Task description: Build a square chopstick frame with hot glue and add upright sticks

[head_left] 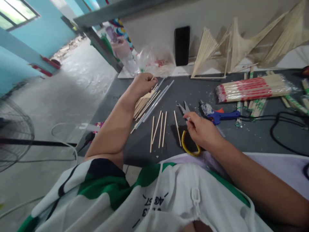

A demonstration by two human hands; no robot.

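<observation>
My R hand (197, 128) grips yellow-handled metal scissors (186, 111); keep blades (181, 108) off L hand (145, 84), curled @ thin tan wooden sticks (145, 104), grip unclear.

The scissors (185, 111) have yellow handles and metal blades spread apart, tips pointing away and a little left; their middle is hidden. Just left of the scissors lies one thin, pale lone stick (177, 129), its near end beside the yellow handle. Farther left of the scissors lie four sticks (160, 129), one slanting toward its neighbour. Beyond those, farthest left, the pile (142, 108) of similar sticks lies slanted, partly covered.
</observation>
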